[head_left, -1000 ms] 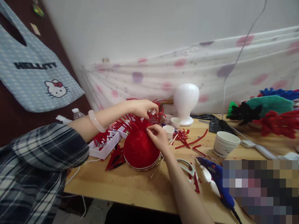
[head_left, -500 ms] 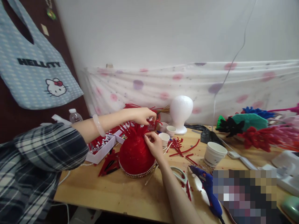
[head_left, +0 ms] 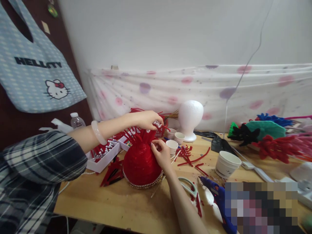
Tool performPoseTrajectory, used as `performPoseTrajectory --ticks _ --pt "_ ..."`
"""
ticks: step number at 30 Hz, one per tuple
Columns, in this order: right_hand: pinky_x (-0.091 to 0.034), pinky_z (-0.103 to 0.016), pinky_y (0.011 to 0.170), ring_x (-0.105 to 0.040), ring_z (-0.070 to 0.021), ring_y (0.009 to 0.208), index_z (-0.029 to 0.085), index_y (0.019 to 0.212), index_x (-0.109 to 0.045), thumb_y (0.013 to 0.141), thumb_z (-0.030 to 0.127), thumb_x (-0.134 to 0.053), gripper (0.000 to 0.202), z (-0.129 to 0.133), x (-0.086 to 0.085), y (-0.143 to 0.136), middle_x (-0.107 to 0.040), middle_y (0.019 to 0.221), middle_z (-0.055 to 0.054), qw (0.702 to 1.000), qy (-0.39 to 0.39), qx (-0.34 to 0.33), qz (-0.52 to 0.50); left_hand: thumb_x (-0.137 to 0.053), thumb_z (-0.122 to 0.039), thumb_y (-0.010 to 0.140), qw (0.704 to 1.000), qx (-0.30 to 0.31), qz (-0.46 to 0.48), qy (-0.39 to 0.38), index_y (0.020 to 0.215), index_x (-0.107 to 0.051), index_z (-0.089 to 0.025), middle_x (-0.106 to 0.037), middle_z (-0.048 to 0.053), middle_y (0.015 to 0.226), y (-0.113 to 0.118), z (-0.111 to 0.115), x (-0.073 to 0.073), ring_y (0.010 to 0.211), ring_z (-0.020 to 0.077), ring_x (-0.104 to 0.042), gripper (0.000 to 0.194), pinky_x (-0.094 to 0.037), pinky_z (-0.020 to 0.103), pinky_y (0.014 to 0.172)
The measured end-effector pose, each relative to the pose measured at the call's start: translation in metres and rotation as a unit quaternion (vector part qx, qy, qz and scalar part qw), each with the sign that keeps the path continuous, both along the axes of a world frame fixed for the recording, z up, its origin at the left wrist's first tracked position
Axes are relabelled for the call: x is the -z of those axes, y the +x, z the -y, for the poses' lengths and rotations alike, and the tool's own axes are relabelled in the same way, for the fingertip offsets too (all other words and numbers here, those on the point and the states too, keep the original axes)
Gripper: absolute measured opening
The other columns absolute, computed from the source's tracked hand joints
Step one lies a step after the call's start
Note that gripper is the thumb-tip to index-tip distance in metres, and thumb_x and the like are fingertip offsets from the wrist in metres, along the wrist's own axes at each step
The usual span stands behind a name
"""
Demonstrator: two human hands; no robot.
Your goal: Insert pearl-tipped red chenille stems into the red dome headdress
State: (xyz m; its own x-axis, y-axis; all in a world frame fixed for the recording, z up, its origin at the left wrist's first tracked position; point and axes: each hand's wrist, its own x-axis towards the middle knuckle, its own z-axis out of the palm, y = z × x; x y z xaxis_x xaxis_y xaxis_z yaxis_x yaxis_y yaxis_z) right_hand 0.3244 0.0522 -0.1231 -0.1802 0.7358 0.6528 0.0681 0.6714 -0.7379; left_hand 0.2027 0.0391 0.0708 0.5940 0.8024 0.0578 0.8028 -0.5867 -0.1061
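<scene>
A red dome-shaped headpiece (head_left: 141,167) with a narrow neck and a fan of red stems stands on the wooden table, a string of pearls around its lower rim. My left hand (head_left: 148,119) reaches across above it, closed on a small bunch of pearl-tipped red stems (head_left: 158,124). At the right side of the neck, my right hand (head_left: 162,156) has its fingers pinched against the red surface; the exact spot under the fingertips is hidden. Left of the dome, a white box (head_left: 104,161) holds more pearl-tipped red stems.
A white foam head (head_left: 190,118) stands behind, near several paper cups (head_left: 226,164). To the right are scissors (head_left: 188,187), a blue glue gun (head_left: 218,195) and red stem scraps (head_left: 186,156). Fuzzy flowers (head_left: 270,143) lie at the far right. A cloth bag (head_left: 41,74) hangs at left.
The view has shifted slightly. Above the neck, my left hand has turned a little, so more of the pearls in it show. My right hand keeps its place on the headpiece.
</scene>
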Motion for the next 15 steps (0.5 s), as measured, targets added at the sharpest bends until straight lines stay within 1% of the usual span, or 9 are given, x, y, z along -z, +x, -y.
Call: performPoseTrajectory --ticks 2,5,7,10,12,15 --pt "-0.043 -0.027 0.06 -0.056 -0.0151 0.062 0.019 0.083 -0.066 0.083 0.027 -0.057 0.013 -0.0003 0.0001 0.0002 -0.066 0.076 -0.003 1.0 0.0 -0.004 -0.001 -0.059 -0.014 0.08 1.0 0.0 0.0 0.009 0.116 -0.065 -0.015 -0.068 0.01 0.117 -0.0002 0.0002 0.0004 0.105 0.0185 -0.061 0.036 -0.043 0.026 0.09" --pt "-0.043 -0.028 0.06 -0.055 -0.0152 0.063 0.019 0.083 -0.067 0.083 0.027 -0.057 0.013 -0.0004 -0.0006 0.0013 -0.066 0.076 -0.003 1.0 0.005 -0.008 -0.002 -0.058 -0.015 0.083 1.0 -0.003 0.004 0.023 0.12 -0.063 -0.012 -0.065 0.014 0.12 0.0012 0.0029 0.0008 0.106 0.0193 -0.06 0.038 -0.043 0.028 0.092" --pt "-0.043 -0.028 0.06 -0.056 -0.0154 0.063 0.02 0.083 -0.068 0.083 0.027 -0.057 0.012 -0.0005 -0.0013 0.0019 -0.066 0.075 -0.003 1.0 0.012 -0.012 -0.002 -0.057 -0.016 0.084 1.0 -0.006 0.011 0.028 0.12 -0.063 -0.011 -0.064 0.015 0.119 0.0019 0.0045 0.0008 0.105 0.0198 -0.06 0.037 -0.043 0.028 0.092" --pt "-0.044 -0.028 0.061 -0.057 -0.0157 0.065 0.02 0.084 -0.069 0.083 0.026 -0.057 0.013 -0.0013 -0.002 0.0025 -0.066 0.077 -0.003 1.0 0.021 -0.021 -0.003 -0.057 -0.015 0.082 0.999 -0.011 0.018 0.025 0.109 -0.067 -0.012 -0.068 0.013 0.11 0.0019 0.0052 0.0004 0.101 0.02 -0.062 0.029 -0.044 0.028 0.089" --pt "-0.045 -0.028 0.062 -0.057 -0.0158 0.066 0.02 0.085 -0.07 0.083 0.025 -0.057 0.014 -0.0018 -0.0021 0.0025 -0.066 0.077 -0.003 0.999 0.024 -0.026 -0.005 -0.056 -0.012 0.079 0.999 -0.015 0.023 0.017 0.104 -0.068 -0.013 -0.07 0.01 0.104 0.0022 0.0056 -0.0003 0.094 0.0185 -0.063 0.027 -0.045 0.027 0.084" --pt "-0.045 -0.028 0.062 -0.057 -0.016 0.066 0.021 0.085 -0.07 0.082 0.026 -0.058 0.014 -0.0021 -0.0023 0.0025 -0.066 0.076 -0.003 0.999 0.023 -0.027 -0.009 -0.053 -0.006 0.075 0.999 -0.019 0.032 -0.002 0.098 -0.068 -0.015 -0.072 0.005 0.094 0.0044 0.007 -0.001 0.082 0.0152 -0.065 0.029 -0.046 0.024 0.074"
